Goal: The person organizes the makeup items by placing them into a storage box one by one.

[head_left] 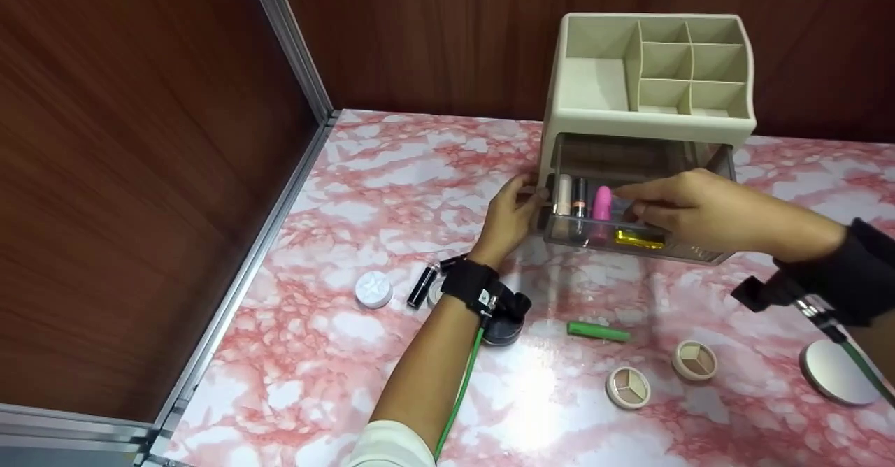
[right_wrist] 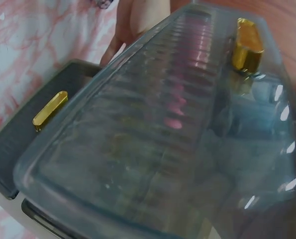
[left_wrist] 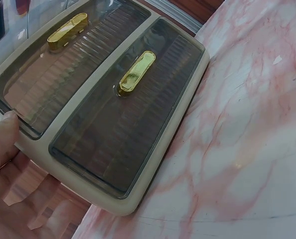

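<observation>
A cream cosmetics organizer (head_left: 657,121) stands against the back panel, its clear top drawer (head_left: 640,249) pulled out. My left hand (head_left: 509,215) rests at the organizer's left side; in the left wrist view the thumb (left_wrist: 7,127) touches the front frame. Over the open drawer, my right hand (head_left: 699,208) reaches its index finger and thumb inside, beside a pink tube (head_left: 602,203). Whether those fingertips pinch anything is hidden. A pale tube (head_left: 563,196) and a black tube (head_left: 579,198) stand left of the pink one. The drawer's front carries a gold handle (right_wrist: 248,46).
On the marbled table lie a green stick (head_left: 598,331), two three-shade compacts (head_left: 628,388), a white round case (head_left: 835,372), a star-topped jar (head_left: 373,289) and a black tube (head_left: 422,286). A dark round case (head_left: 502,332) is partly behind my left wrist. Wood panels rise behind and left.
</observation>
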Action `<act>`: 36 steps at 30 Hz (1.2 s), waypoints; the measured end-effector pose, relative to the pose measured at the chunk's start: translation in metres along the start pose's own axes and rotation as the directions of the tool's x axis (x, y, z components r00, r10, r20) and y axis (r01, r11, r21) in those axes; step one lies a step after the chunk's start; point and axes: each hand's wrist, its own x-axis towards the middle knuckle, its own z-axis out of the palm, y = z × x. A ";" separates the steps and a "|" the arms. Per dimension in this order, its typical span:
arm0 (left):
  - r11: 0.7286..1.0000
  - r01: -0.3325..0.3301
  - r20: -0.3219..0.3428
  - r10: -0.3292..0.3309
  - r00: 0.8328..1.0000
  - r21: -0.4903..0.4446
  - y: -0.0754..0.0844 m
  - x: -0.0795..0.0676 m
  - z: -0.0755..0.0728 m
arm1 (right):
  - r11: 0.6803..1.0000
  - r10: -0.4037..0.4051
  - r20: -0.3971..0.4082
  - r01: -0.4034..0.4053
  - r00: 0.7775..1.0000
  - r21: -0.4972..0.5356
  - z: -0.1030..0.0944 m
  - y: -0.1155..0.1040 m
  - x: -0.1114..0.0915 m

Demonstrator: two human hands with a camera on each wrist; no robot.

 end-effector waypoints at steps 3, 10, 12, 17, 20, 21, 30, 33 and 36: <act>1.000 0.001 0.000 -0.001 1.000 0.003 0.000 0.000 0.000 | 1.000 0.020 -0.026 -0.021 0.999 -0.023 -0.003 -0.006 -0.005; 1.000 -0.003 -0.010 0.003 1.000 0.008 0.000 0.000 0.000 | 0.998 0.051 -0.101 -0.053 0.994 -0.020 -0.008 -0.017 -0.013; 1.000 -0.001 -0.012 0.001 1.000 0.000 -0.001 0.000 0.000 | 0.998 0.057 -0.130 -0.059 0.990 -0.011 -0.009 -0.020 -0.017; 1.000 0.008 -0.001 -0.008 1.000 -0.010 -0.001 -0.001 0.000 | 0.999 -0.053 -0.202 0.050 0.978 -0.022 -0.009 -0.026 -0.029; 1.000 0.002 0.001 -0.002 1.000 -0.006 0.000 0.000 0.000 | 0.993 -0.114 -0.186 0.112 0.976 -0.023 -0.007 -0.030 -0.034; 1.000 0.000 0.000 0.000 1.000 -0.003 0.001 0.000 0.000 | 0.992 -0.129 -0.178 0.127 0.976 -0.023 -0.006 -0.031 -0.035; 1.000 0.006 -0.006 -0.006 1.000 -0.006 0.001 0.001 0.000 | 0.975 -0.221 -0.145 0.221 0.964 -0.018 0.001 -0.033 -0.041; 1.000 0.017 -0.010 -0.017 1.000 0.000 0.002 0.000 0.000 | 0.973 -0.227 -0.107 0.230 0.968 0.017 0.008 -0.033 -0.044; 1.000 0.014 -0.010 -0.014 1.000 0.002 0.002 -0.001 0.001 | 0.968 -0.242 -0.064 0.245 0.968 0.046 0.017 -0.032 -0.048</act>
